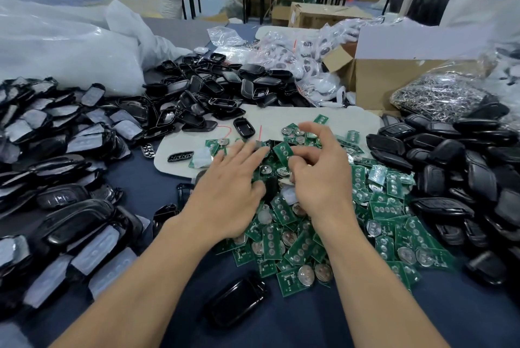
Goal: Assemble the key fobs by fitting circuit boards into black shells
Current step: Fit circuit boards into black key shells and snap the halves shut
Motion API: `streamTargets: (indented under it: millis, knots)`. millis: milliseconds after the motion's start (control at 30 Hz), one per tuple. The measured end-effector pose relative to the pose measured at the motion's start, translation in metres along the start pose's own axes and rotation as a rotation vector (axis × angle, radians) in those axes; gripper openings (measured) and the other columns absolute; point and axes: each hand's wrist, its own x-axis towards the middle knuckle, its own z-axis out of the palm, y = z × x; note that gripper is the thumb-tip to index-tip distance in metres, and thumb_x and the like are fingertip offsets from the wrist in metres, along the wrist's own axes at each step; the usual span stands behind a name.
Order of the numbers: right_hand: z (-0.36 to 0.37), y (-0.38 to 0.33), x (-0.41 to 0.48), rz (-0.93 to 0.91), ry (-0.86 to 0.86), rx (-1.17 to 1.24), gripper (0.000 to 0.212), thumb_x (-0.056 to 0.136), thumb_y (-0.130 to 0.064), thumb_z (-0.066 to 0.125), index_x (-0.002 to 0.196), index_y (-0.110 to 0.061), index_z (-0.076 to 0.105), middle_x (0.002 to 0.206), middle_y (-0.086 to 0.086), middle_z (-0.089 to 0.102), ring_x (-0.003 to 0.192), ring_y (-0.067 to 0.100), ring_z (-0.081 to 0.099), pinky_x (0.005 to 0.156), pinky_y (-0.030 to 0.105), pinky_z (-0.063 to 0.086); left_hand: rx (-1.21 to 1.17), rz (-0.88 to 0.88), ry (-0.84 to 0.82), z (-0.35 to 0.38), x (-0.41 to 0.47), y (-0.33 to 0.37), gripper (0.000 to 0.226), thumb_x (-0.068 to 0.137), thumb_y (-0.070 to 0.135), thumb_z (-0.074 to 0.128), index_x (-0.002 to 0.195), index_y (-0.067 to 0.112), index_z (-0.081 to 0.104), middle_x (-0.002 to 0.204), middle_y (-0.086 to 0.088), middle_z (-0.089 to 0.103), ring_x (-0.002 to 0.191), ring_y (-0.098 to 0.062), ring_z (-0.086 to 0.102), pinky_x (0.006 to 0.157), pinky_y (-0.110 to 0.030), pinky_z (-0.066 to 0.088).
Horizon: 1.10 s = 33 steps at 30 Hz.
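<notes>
Head view of the bench, both bare hands over the heap of green circuit boards [323, 223]. The right hand [320, 178] pinches one circuit board [283, 152] between thumb and fingertips; its index finger is lifted clear and blurred. The left hand [228, 192] lies flat, fingers extended toward 1 o'clock and holding nothing that can be seen; its fingertips [253, 149] appear to press on a dark object at the heap's far edge, probably a shell, though blur prevents certainty.

Key relation: the pinched board sits at 11 o'clock from the right hand's knuckles and just beside the left fingertips, at their 3 o'clock. Its long axis runs roughly from 11 to 5 o'clock, tilted up off the heap. The right hand already holds the board; the left is nearer the presumed shell.

Supply: loose black shells [213, 94] lie piled at 11 o'clock, well apart from the hands; one single shell [244, 127] lies on the white mat [281, 116] at 12 o'clock; another shell [239, 301] rests near the forearms at 6 o'clock.

Judgement: the step in hand is seating board into shell, which calls for aligning the two long axes.
</notes>
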Motion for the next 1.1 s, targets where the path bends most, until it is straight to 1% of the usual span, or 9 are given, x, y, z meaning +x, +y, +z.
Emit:
streamTargets:
  millis: [100, 200, 267, 333, 433, 533, 700, 967, 1100]
  knots:
    - [0.001, 0.001, 0.001, 0.000, -0.022, -0.044, 0.044, 0.095, -0.001, 0.060, 0.112, -0.041, 0.072, 0.089, -0.020, 0.072, 0.057, -0.003, 0.062, 0.057, 0.017, 0.050, -0.026, -0.013, 0.111, -0.001, -0.003, 0.001, 0.058, 0.104, 0.034, 0.054, 0.159, 0.035, 0.037, 0.165, 0.009, 0.038, 0.154, -0.008, 0.026, 0.128, -0.034, -0.002]
    - [0.002, 0.000, -0.003, -0.033, 0.003, -0.045, 0.039, 0.091, -0.002, 0.067, 0.080, -0.038, 0.078, 0.074, -0.028, 0.070, 0.049, -0.002, 0.056, 0.048, 0.012, 0.043, 0.019, -0.042, 0.338, -0.002, -0.006, 0.009, 0.046, 0.089, 0.029, 0.081, 0.134, 0.030, 0.070, 0.115, -0.005, 0.079, 0.121, -0.028, 0.063, 0.118, -0.027, 0.020]
    - [0.003, -0.001, -0.002, -0.085, 0.056, -0.053, 0.035, 0.086, -0.007, 0.077, 0.072, -0.039, 0.077, 0.086, -0.027, 0.067, 0.075, -0.003, 0.062, 0.071, 0.017, 0.048, 0.048, -0.012, 0.438, 0.000, -0.008, 0.013, 0.034, 0.086, 0.024, 0.085, 0.119, 0.025, 0.078, 0.091, -0.006, 0.081, 0.100, -0.030, 0.072, 0.107, -0.027, 0.029]
    - [0.003, -0.001, -0.002, -0.097, 0.118, -0.050, 0.029, 0.081, -0.016, 0.084, 0.073, -0.043, 0.078, 0.090, -0.023, 0.058, 0.093, 0.003, 0.059, 0.087, 0.028, 0.049, -0.065, -0.072, 0.468, -0.003, -0.007, 0.011, 0.023, 0.098, 0.026, 0.071, 0.120, 0.028, 0.078, 0.090, 0.000, 0.080, 0.089, -0.025, 0.071, 0.091, -0.034, 0.046]
    - [0.001, -0.006, -0.006, -0.037, 0.107, 0.127, 0.025, 0.079, -0.025, 0.085, 0.077, -0.049, 0.079, 0.061, -0.024, 0.062, 0.056, 0.012, 0.058, 0.066, 0.035, 0.060, -0.388, -0.253, 0.527, -0.010, -0.004, 0.002, 0.024, 0.103, 0.024, 0.060, 0.106, 0.039, 0.079, 0.064, 0.013, 0.068, 0.055, -0.012, 0.061, 0.056, -0.029, 0.051]
    - [0.001, -0.010, -0.010, 0.005, 0.152, 0.212, 0.026, 0.080, -0.030, 0.084, 0.069, -0.052, 0.077, 0.065, -0.019, 0.073, 0.063, 0.014, 0.071, 0.062, 0.023, 0.056, -0.873, -0.382, 0.554, -0.017, -0.002, 0.000, 0.035, 0.101, 0.017, 0.062, 0.084, 0.041, 0.080, 0.074, 0.010, 0.077, 0.060, -0.023, 0.076, 0.056, -0.039, 0.065]
    - [0.002, -0.007, -0.014, 0.112, 0.169, 0.305, 0.009, 0.082, -0.029, 0.087, 0.076, -0.035, 0.082, 0.068, -0.012, 0.075, 0.059, 0.007, 0.068, 0.067, 0.030, 0.054, -1.242, -0.440, 0.483, -0.020, 0.000, -0.002, 0.026, 0.103, 0.010, 0.062, 0.094, 0.021, 0.083, 0.100, -0.005, 0.081, 0.064, -0.025, 0.077, 0.055, -0.025, 0.060]
    - [0.002, -0.009, -0.015, 0.229, 0.035, 0.522, 0.013, 0.079, -0.011, 0.087, 0.072, -0.020, 0.082, 0.068, 0.004, 0.075, 0.060, 0.015, 0.063, 0.053, 0.024, 0.052, -1.350, -0.416, 0.425, -0.022, 0.000, -0.006, 0.033, 0.094, -0.009, 0.055, 0.102, 0.009, 0.082, 0.104, -0.031, 0.073, 0.074, -0.034, 0.079, 0.061, -0.029, 0.062]
    - [0.001, -0.008, -0.014, 0.249, 0.028, 0.561, 0.026, 0.074, 0.008, 0.084, 0.077, -0.017, 0.078, 0.066, 0.001, 0.072, 0.055, 0.011, 0.063, 0.054, 0.022, 0.052, -1.331, -0.386, 0.404, -0.021, 0.000, -0.008, 0.037, 0.092, -0.013, 0.055, 0.106, 0.010, 0.080, 0.072, -0.010, 0.073, 0.078, -0.034, 0.079, 0.064, -0.028, 0.063]
